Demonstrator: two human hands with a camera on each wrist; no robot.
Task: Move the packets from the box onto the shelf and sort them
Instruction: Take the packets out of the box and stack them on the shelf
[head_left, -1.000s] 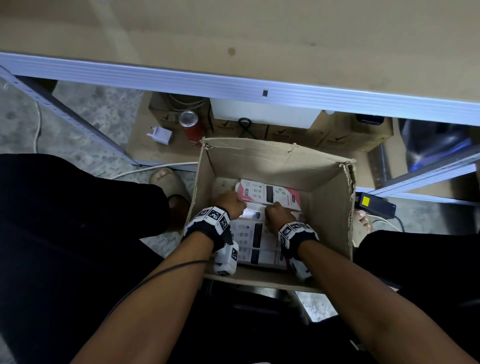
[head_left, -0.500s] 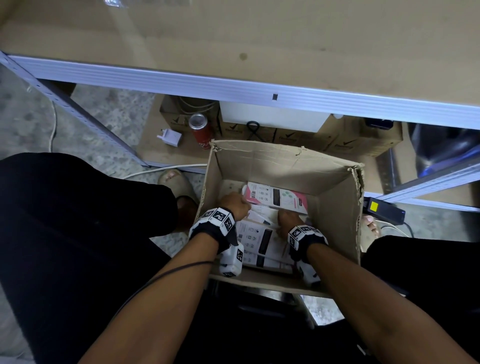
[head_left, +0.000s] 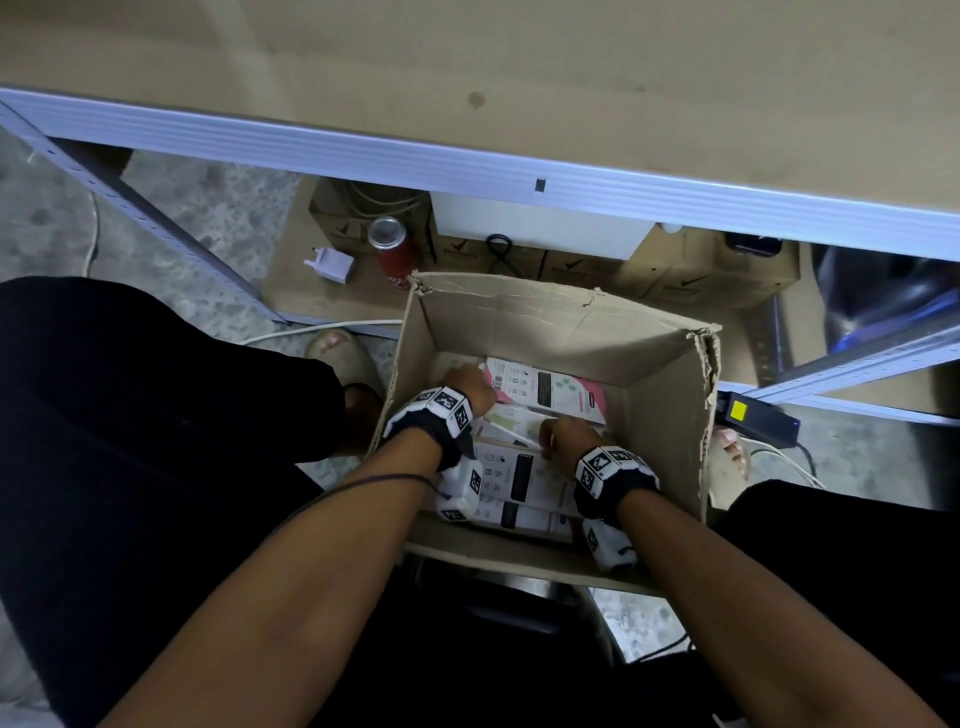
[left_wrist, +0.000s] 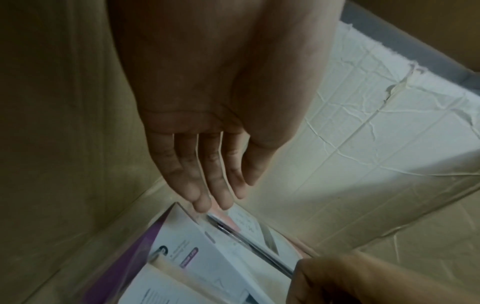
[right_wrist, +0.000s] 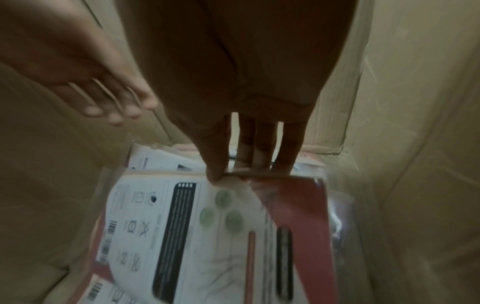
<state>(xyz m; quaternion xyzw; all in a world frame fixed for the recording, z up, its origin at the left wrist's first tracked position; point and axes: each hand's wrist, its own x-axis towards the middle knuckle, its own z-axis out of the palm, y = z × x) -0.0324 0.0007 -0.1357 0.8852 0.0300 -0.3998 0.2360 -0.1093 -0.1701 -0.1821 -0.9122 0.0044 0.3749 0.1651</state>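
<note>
Cardboard box, open-topped, in front of the shelf: holds several flat white-and-pink packets in clear sleeves, stacked. Your right hand pinches the edge of one packet between thumb and fingers inside the box. Your left hand, fingers straight and together, touches the packets' far end.

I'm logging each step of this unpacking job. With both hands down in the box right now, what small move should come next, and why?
Probably lift the pinched packet up out of the box. The right hand already pinches its top edge between thumb and fingers, while the left hand is open, fingertips at the neighbouring packets, seemingly holding them back. The shelf above shows bare board.
</note>
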